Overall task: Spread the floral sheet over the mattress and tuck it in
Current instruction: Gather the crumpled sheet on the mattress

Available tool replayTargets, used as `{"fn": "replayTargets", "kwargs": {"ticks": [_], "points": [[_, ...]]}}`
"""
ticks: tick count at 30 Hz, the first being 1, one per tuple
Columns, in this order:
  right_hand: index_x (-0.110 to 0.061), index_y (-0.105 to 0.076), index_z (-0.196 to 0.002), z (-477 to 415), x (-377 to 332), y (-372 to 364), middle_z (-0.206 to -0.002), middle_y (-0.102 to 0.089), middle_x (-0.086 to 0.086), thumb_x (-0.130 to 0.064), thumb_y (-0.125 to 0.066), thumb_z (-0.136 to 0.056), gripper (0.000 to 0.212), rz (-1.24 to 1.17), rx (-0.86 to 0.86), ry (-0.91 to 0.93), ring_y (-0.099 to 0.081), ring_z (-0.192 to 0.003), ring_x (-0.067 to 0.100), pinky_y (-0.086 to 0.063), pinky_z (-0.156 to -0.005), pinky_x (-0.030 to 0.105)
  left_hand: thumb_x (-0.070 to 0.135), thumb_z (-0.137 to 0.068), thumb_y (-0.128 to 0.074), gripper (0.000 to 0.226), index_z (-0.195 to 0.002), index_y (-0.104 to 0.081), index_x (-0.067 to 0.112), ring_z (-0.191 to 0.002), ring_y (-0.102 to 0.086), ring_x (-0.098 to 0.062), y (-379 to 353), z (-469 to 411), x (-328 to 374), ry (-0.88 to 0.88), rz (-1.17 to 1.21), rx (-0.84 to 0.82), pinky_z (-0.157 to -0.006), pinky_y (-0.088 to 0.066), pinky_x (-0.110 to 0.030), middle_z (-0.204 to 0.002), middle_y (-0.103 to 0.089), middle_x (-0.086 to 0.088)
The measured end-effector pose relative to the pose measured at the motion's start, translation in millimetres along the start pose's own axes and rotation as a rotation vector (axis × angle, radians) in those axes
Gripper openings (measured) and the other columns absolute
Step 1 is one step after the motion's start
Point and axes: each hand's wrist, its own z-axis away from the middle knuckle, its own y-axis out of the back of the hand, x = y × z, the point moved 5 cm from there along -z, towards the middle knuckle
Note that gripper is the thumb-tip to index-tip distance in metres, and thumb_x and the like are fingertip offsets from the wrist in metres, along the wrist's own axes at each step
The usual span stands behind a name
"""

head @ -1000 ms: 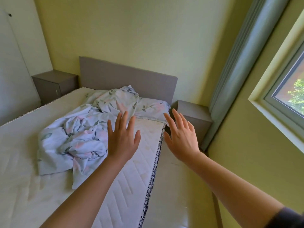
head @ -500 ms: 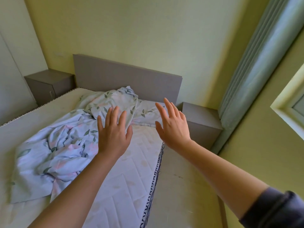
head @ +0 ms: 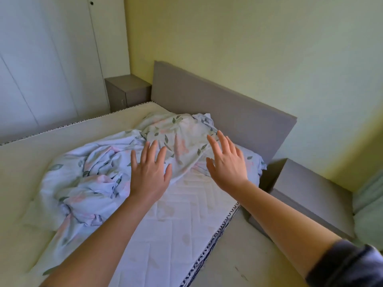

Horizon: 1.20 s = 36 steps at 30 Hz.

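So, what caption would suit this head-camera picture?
Left hand and right hand, both open, reach toward a crumpled pale floral sheet on a white quilted mattress.

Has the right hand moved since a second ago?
Yes. The right hand has gone forward and left: earlier it was beyond the mattress side edge, now it is over the floral sheet near the headboard.

- Left hand point(head: 149, 177) and right hand point(head: 227, 163) reach out, fingers point(head: 153, 150) spread and straight, over the crumpled floral sheet point(head: 99, 179).
- Sheet lies bunched on the bare mattress point(head: 176, 230), against the grey headboard point(head: 228, 108).
- A nightstand point(head: 310, 195) sits just right of the bed.
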Motion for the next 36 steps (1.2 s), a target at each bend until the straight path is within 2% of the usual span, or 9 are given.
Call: {"fn": "replayTargets", "kwargs": {"ticks": [6,10,15,17,21,27,32,34,36], "points": [[-0.027,-0.016,-0.151,-76,25,-70,-0.159,-0.017,0.007,-0.041,-0.043,-0.096,0.062,-0.012,-0.061,0.112,-0.025,-0.143,0.031,-0.036,-0.108,0.05,0.041,-0.089,-0.028,0.053,-0.124,-0.055,0.012,-0.132,-0.042,-0.032,-64,-63,-4,0.085,-0.061,-0.009,-0.107,-0.024,-0.057,-0.141,-0.046,-0.012],[-0.028,-0.017,-0.149,-121,62,-112,-0.158,-0.021,0.008,-0.04,-0.045,-0.095,0.062,-0.025,-0.086,0.128,-0.03,-0.141,0.031,-0.038,-0.106,0.051,0.042,-0.089,-0.027,0.056,-0.125,-0.057,0.011,-0.133,-0.042,-0.031,-124,-116,7,0.119,-0.054,-0.087,-0.105,-0.028,-0.058,-0.14,-0.048,-0.012],[-0.028,-0.01,-0.15,-181,137,-152,-0.16,-0.012,0.007,-0.041,-0.038,-0.098,0.06,-0.008,-0.168,0.081,-0.02,-0.145,0.029,-0.031,-0.111,0.049,0.042,-0.087,-0.029,0.056,-0.124,-0.058,0.011,-0.129,-0.047,-0.032,-193,-175,54,0.058,-0.042,-0.197,-0.103,-0.032,-0.059,-0.135,-0.053,-0.013],[-0.029,-0.006,-0.151,-202,167,-169,-0.161,-0.007,0.006,-0.043,-0.034,-0.099,0.061,-0.003,-0.192,0.068,-0.016,-0.146,0.028,-0.027,-0.114,0.049,0.04,-0.086,-0.035,0.052,-0.122,-0.059,0.012,-0.128,-0.048,-0.032,-218,-198,70,0.044,-0.059,-0.208,-0.102,-0.033,-0.059,-0.133,-0.055,-0.013],[-0.03,-0.002,-0.152,-253,224,-222,-0.162,-0.002,0.004,-0.048,-0.029,-0.1,0.061,0.015,-0.252,0.062,-0.011,-0.148,0.029,-0.022,-0.117,0.049,0.036,-0.084,-0.059,0.044,-0.12,-0.061,0.01,-0.125,-0.05,-0.033,-280,-250,99,0.029,-0.11,-0.239,-0.101,-0.034,-0.062,-0.132,-0.055,-0.012],[-0.031,-0.008,-0.152,-352,297,-349,-0.161,-0.006,0.005,-0.05,-0.032,-0.099,0.061,0.02,-0.336,0.148,-0.017,-0.146,0.031,-0.026,-0.114,0.049,0.044,-0.091,-0.046,0.051,-0.132,-0.053,0.014,-0.135,-0.039,-0.031,-420,-333,135,0.13,-0.225,-0.371,-0.107,-0.023,-0.06,-0.142,-0.046,-0.011],[-0.031,-0.004,-0.152,-397,342,-473,-0.162,-0.003,0.005,-0.048,-0.032,-0.099,0.062,0.03,-0.447,0.207,-0.015,-0.146,0.031,-0.026,-0.113,0.05,0.053,-0.076,-0.066,0.058,-0.117,-0.066,0.012,-0.124,-0.052,-0.034,-550,-352,156,0.112,-0.291,-0.585,-0.1,-0.037,-0.063,-0.128,-0.059,-0.015],[-0.031,0.0,-0.151,-411,348,-516,-0.162,0.001,0.005,-0.047,-0.032,-0.1,0.062,0.038,-0.49,0.241,-0.013,-0.147,0.03,-0.025,-0.114,0.05,0.058,-0.082,-0.056,0.064,-0.128,-0.056,0.013,-0.132,-0.043,-0.034,-593,-359,156,0.172,-0.264,-0.62,-0.106,-0.03,-0.063,-0.138,-0.05,-0.015],[-0.031,0.001,-0.151,-420,356,-562,-0.162,0.002,0.004,-0.047,-0.032,-0.1,0.063,0.027,-0.528,0.258,-0.011,-0.147,0.03,-0.025,-0.114,0.051,0.057,-0.09,-0.043,0.069,-0.144,-0.032,0.015,-0.143,-0.023,-0.032,-641,-361,154,0.219,-0.268,-0.631,-0.112,-0.016,-0.059,-0.152,-0.028,-0.014]]}}
